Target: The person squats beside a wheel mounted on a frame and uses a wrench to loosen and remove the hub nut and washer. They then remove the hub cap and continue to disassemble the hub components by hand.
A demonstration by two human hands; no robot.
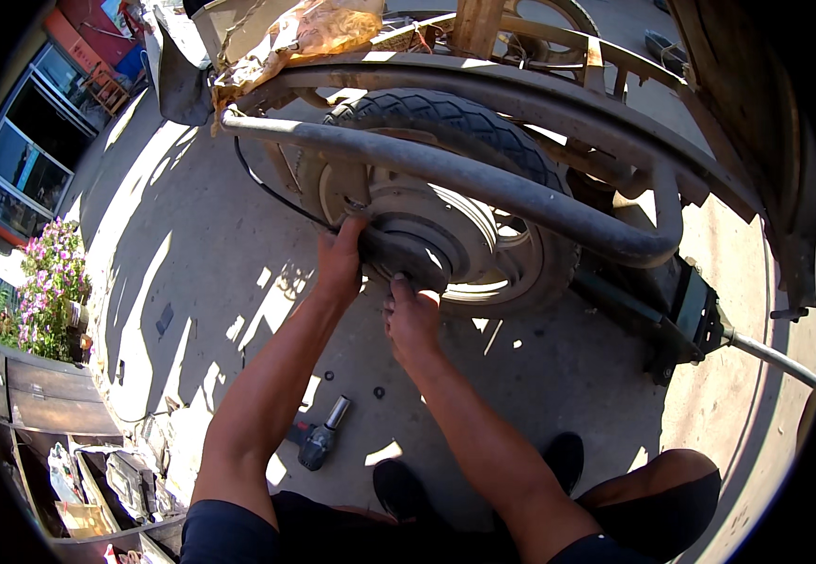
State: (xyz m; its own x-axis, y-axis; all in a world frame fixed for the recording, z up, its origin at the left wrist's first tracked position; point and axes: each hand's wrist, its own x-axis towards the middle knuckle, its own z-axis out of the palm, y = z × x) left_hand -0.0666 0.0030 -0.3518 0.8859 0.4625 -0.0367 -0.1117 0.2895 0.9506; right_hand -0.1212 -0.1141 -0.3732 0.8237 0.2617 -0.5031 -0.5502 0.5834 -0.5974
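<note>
A spoked wheel with a black treaded tyre (417,105) stands in front of me under a metal frame. At its hub, a dark round plate (406,261) is gripped between my two hands. My left hand (338,261) is closed on the plate's left edge, thumb uppermost, with most fingers hidden behind it. Lower down, my right hand (413,320) has its thumb and fingers closed on the bottom edge. A black cable (281,195) runs from the upper left to the hub beside my left hand. Whether the plate touches the hub, I cannot tell.
A grey tubular bar (427,174) crosses above the wheel. At the right stands a dark green jack (676,315) with a long handle. On the concrete lie a power wrench (321,440) and two small dark rings (379,392). A compartmented parts box (88,489) sits lower left.
</note>
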